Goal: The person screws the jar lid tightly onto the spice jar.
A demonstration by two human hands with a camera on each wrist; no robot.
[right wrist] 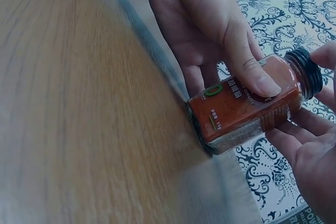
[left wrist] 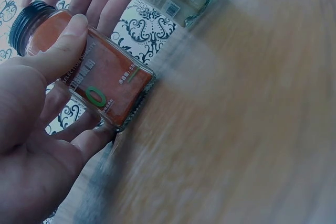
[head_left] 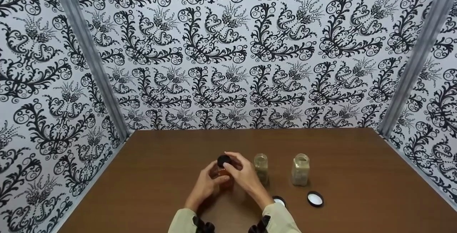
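Note:
A glass spice jar [left wrist: 113,80] of orange-red powder with a black screw lid [head_left: 224,160] stands upright on the table between both hands. My left hand [head_left: 205,187] grips its body, the thumb lying across the front label in both wrist views. My right hand [head_left: 247,176] is at the top, thumb and fingers around the lid [right wrist: 307,73]. In the right wrist view, other right fingers lie beside the jar's shoulder. Part of the jar is hidden behind the fingers in the head view.
Two lidless glass jars, one of greenish contents [head_left: 262,170] and one paler [head_left: 300,173], stand to the right. A black lid with white lining [head_left: 315,199] lies before the paler jar; another lid [head_left: 279,200] is partly hidden by the right forearm. Patterned walls enclose the brown table [head_left: 160,154].

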